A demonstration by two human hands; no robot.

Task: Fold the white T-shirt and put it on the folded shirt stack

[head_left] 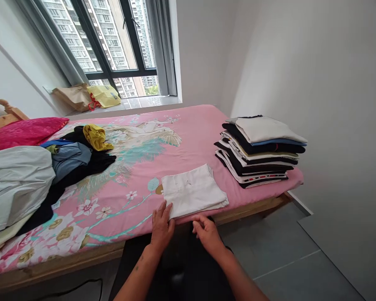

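Note:
A white folded garment [192,190], probably a shirt, lies flat near the front edge of the bed, with small dark marks on its upper face. At its front left corner rests my left hand [162,228], fingers stretched out and touching the cloth's edge. My right hand [208,235] hovers just off the garment's front edge, its fingers loosely bent and the thumb a little apart. Nothing shows in it. To the right, a tall stack of folded clothes [260,152] in black, white and blue stands on the bed, a white piece on top.
Loose clothes [70,159] lie heaped on the bed's left side, beside a red pillow [28,131]. Paper and yellow bags [104,96] sit on the windowsill. The wooden bed frame [59,261] runs along the front, and a wall stands close on the right.

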